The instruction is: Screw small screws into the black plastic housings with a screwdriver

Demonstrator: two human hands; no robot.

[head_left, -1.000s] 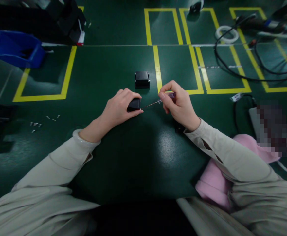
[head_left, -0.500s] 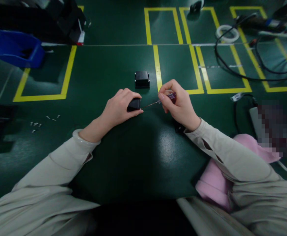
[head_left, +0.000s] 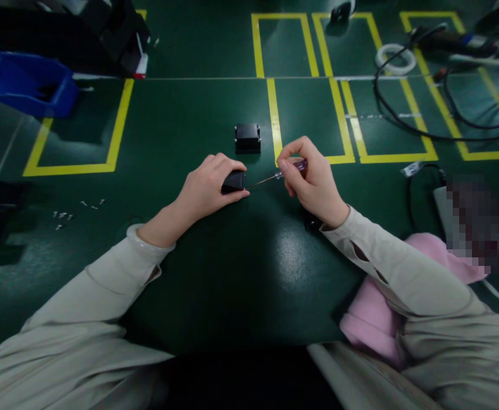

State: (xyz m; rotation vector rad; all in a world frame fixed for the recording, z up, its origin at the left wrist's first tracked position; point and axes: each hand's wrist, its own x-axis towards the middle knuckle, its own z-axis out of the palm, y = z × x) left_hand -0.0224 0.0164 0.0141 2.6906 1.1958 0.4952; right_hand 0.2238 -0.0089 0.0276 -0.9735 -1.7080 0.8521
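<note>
The left hand (head_left: pixel 206 185) is closed over a small black part (head_left: pixel 233 182), pinning it to the green tabletop (head_left: pixel 215 285) near its middle. The glossy, wedge-like part lies just left of the right hand (head_left: pixel 313 182), whose fingers are pinched shut on the purple handle of a screwdriver (head_left: pixel 275 175). The tool's thin shaft runs nearly level, pointing left, with its tip meeting the part's right face. A black box (head_left: pixel 247 138) sits just beyond, toward the far edge.

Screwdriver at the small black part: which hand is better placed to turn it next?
Right. The right hand pinches the screwdriver handle, its tip at the small black part; the left hand grips that part.
</note>
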